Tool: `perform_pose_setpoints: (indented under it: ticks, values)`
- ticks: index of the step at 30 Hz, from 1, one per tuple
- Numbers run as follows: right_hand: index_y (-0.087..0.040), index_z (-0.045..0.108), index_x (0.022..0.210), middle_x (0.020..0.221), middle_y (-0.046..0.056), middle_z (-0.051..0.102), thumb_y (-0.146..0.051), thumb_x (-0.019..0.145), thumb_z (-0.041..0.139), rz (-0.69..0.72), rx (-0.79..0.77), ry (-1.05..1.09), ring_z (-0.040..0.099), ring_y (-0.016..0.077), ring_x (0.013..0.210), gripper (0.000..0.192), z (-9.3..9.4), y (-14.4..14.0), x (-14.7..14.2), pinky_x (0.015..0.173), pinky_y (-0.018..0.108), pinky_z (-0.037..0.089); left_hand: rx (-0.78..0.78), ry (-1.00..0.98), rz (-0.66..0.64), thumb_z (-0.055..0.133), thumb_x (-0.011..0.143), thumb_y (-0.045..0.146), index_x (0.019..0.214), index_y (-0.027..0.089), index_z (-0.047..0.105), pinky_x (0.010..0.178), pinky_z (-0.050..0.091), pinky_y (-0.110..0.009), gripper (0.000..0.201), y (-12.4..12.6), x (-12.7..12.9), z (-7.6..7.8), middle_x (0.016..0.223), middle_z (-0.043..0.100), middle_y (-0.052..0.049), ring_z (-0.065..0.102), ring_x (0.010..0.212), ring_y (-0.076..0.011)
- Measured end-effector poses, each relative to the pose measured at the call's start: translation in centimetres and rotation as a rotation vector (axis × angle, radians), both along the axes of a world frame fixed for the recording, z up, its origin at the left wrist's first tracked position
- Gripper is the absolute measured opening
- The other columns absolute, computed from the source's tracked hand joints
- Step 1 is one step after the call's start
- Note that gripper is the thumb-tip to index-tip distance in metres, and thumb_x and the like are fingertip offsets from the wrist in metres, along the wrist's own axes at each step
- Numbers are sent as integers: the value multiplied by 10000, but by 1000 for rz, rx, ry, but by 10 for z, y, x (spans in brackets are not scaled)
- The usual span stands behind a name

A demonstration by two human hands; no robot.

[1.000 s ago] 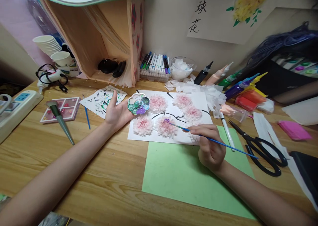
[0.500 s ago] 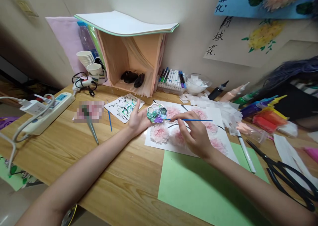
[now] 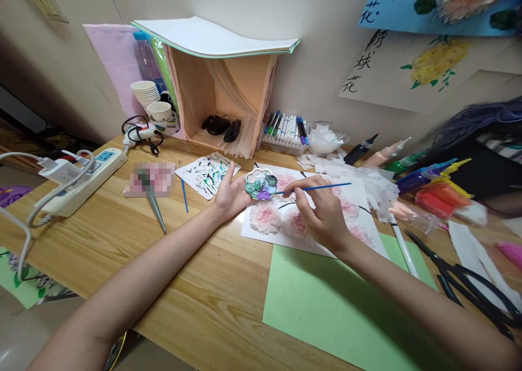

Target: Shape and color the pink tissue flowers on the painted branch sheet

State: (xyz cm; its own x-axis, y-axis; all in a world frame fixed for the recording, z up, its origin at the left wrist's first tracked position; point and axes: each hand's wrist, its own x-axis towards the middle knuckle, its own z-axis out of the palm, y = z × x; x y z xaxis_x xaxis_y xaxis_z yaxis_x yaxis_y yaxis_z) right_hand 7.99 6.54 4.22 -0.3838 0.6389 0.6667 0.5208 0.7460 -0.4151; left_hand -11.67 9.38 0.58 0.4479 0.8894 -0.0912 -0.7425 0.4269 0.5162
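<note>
My left hand (image 3: 231,198) is palm up with the thumb raised, and the small flower-shaped paint palette (image 3: 261,185) rests on its fingers, which are mostly hidden beneath. Green, white and purple paint fills the palette's wells. Between the pinched fingers of my right hand (image 3: 324,213) is a thin blue paintbrush (image 3: 330,186). Its tip points left and meets the palette's right edge by the purple paint. Under both hands lies a white sheet (image 3: 255,230) bearing several pink paper flowers (image 3: 265,216) and dark painted stems, partly covered by my right hand.
Green paper (image 3: 310,305) lies in front, with black scissors (image 3: 460,276) and a white pen (image 3: 402,243) at right. Paint bottles (image 3: 361,150) and tissue scraps (image 3: 369,189) sit behind. A power strip (image 3: 81,183), another brush (image 3: 184,189) and a paint-smeared sheet (image 3: 207,175) are left.
The whole view has shifted slightly, so things sit a little further right. The brush's back end has tilted up, while its tip stays at the palette. Both hands keep their holds.
</note>
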Motion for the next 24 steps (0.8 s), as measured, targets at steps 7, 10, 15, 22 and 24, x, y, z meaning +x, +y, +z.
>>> perform_pose_setpoints:
  ticks: [7,10,15,22,24]
  values:
    - [-224,609,926,830,29,657,-254,957,417,-111,-56,220,610,192,835,197,13,-4,20,780,358,452,-18,40,29,252,935,589,1329,12,473,1039,403,-484,733,-1,-1,4,1175,664,-222,618,1131,-326]
    - [-222,605,871,782,20,634,-281,955,423,-147,-93,289,616,174,760,209,27,-2,43,734,342,468,-23,77,32,269,925,599,1348,-19,440,1035,411,-491,768,0,-1,4,1184,656,-235,606,1148,-337]
    - [-212,598,776,741,9,620,-230,917,459,-42,-238,124,601,150,692,199,41,9,66,633,298,462,-15,76,40,264,921,607,1371,0,424,1059,396,-495,773,0,1,7,1203,648,-223,587,1179,-331]
    - [-198,587,793,739,17,632,-159,869,460,46,-168,-77,592,155,693,153,32,14,57,651,301,458,-46,36,22,243,911,634,1409,43,387,1089,362,-507,786,1,3,8,1232,637,-198,567,1207,-338]
    - [-199,584,798,734,18,635,-151,865,461,75,-146,-90,595,154,689,147,29,14,56,653,300,460,-43,14,3,227,906,647,1412,58,389,1097,353,-504,793,2,2,6,1242,634,-189,553,1223,-341]
